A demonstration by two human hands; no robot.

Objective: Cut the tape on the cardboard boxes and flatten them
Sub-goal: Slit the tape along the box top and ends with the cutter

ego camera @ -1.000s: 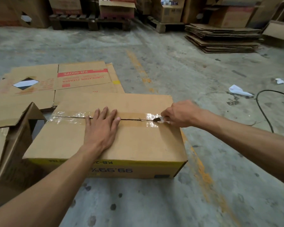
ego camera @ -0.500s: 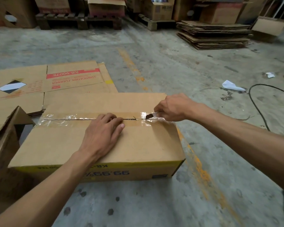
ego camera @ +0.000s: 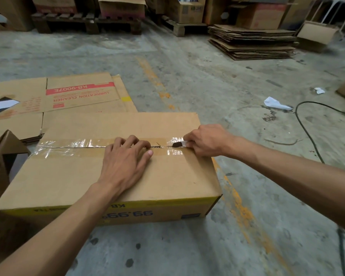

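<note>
Box (ego camera: 112,176) sitting closed on concrete floor (ego camera: 207,80), contents hidden. Tape (ego camera: 72,145) running along top seam. Left hand (ego camera: 126,162) resting on lid, fingers curling at seam. Right hand (ego camera: 205,140) gripping knife (ego camera: 177,144), blade lying on tape. Flattened cardboard (ego camera: 58,96) lying behind box. Flat stack (ego camera: 251,42) and pallets (ego camera: 84,22) standing along far wall.

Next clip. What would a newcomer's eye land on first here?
The big taped cardboard box in the centre foreground. The left hand rests on its top by the tape seam, while the right hand grips a small cutter at the seam's right end. Flattened cardboard lies just behind.
</note>
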